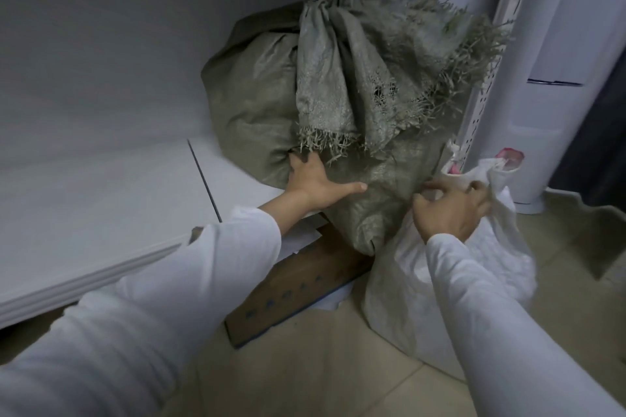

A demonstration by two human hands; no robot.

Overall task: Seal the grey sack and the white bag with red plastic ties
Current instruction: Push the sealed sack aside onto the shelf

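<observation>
Floor tiles (305,379) bear a bag (504,264) beside a sack (257,95). Left hand (313,179) presses the sack, fingers apart; right hand (450,210) clamps the bag, fingers curled.

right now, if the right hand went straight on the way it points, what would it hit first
Probably the grey sack: the right hand, gripping the white bag, points up and left at the sack's lower side. Depth is unclear.

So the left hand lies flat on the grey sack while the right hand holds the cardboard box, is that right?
Not quite: in the head view the right hand holds the white bag by its bunched top, not the cardboard box. The left hand does lie flat on the grey sack.
</observation>
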